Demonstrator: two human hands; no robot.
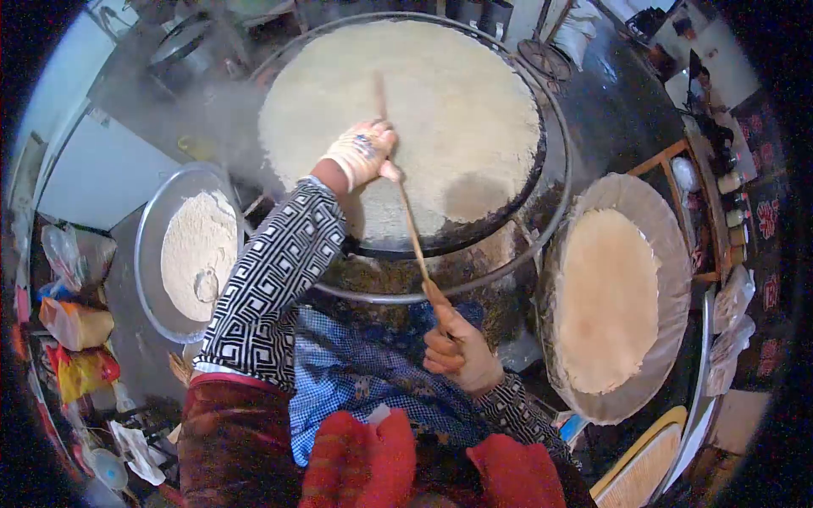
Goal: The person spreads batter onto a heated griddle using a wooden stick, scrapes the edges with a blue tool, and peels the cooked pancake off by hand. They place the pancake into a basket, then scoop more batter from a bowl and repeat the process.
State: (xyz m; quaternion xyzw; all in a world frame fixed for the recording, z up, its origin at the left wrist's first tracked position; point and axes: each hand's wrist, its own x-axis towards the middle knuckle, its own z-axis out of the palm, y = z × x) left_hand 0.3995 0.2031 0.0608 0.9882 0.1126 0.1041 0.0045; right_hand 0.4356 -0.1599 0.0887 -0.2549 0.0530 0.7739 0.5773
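A large round griddle carries a pale, thin layer of batter over nearly its whole top, with a darker round patch near the front right. A long thin wooden stick slants across the griddle's front edge. My right hand is closed round its near end, in front of the griddle. Farther up, my left hand, in a whitish glove, is closed on the stick over the batter. The stick's far end is blurred.
At left, a metal basin holds a pale mixture with a small round thing in it. At right stands a wide plastic-lined basin with a tan, smooth-topped mass. A metal ring surrounds the griddle. Steam hangs at upper left.
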